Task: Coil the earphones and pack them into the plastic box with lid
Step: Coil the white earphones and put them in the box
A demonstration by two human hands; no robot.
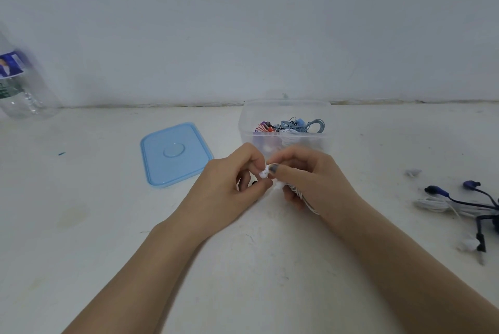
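Observation:
Both hands meet at the table's middle over white earphones (266,173). My left hand (229,187) pinches the white earbud end. My right hand (313,179) grips the coiled white cable, whose loops show under its fingers; most of the coil is hidden. Just behind the hands stands the clear plastic box (328,117), open, with several coiled earphones inside, grey-blue and red-striped among them. The light blue lid (175,154) lies flat on the table to the box's left.
Dark blue earphones (475,198) and a loose white cable (434,204) lie tangled at the right edge. A clear plastic bottle (24,85) stands at the far left against the wall. A small white scrap (413,172) lies right of my hands.

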